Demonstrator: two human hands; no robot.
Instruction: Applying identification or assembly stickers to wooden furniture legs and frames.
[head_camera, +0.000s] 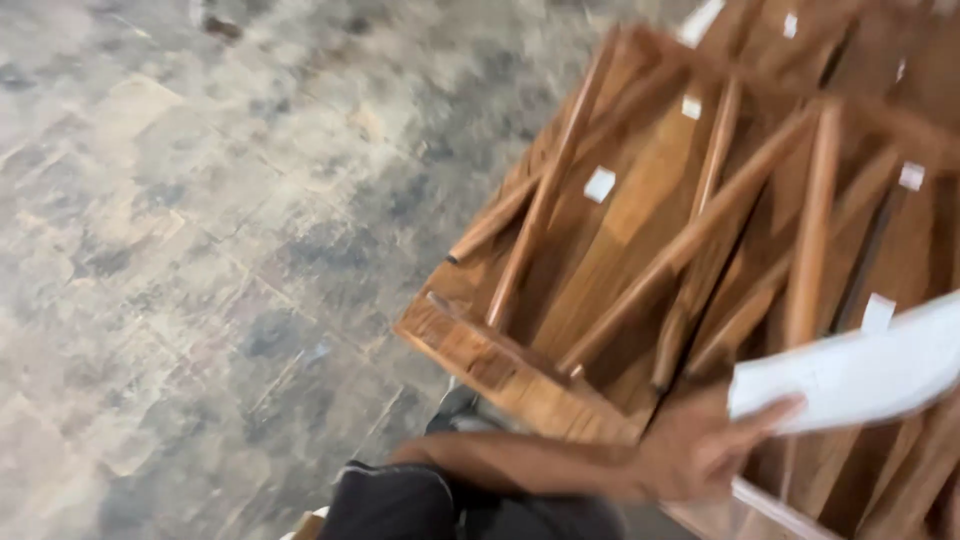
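Left hand (700, 450), fingers grasping white paper sheet (860, 375), over upturned wooden furniture (640, 230) on mottled grey stone floor (200, 250).

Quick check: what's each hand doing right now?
Left hand: closed on a white sheet, thumb on top, above the stacked wooden stools.
Right hand: not in view.

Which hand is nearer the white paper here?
Only one hand is in view, so left or right can't be told. Its fingers touch the paper's left edge, above the wooden frames. The other hand is out of frame.
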